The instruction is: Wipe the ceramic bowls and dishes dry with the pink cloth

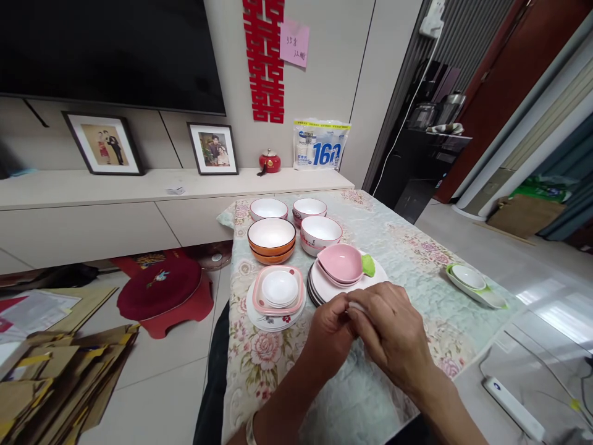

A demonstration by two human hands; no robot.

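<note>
My left hand and my right hand meet over the near side of the table, fingers curled against each other. A sliver of something white shows between the right fingers; its kind is hidden. Just beyond them a pink bowl with a green leaf-shaped handle rests on a stack of white plates. To the left, small white dishes sit on a pink-rimmed square dish, with flowered plates underneath. Behind stand orange bowls and a white red-rimmed bowl.
More bowls stand at the table's far end. Toward the right edge, a white dish lies on a long green-trimmed plate. A red stool and flattened cardboard are on the floor at left, a power strip at right.
</note>
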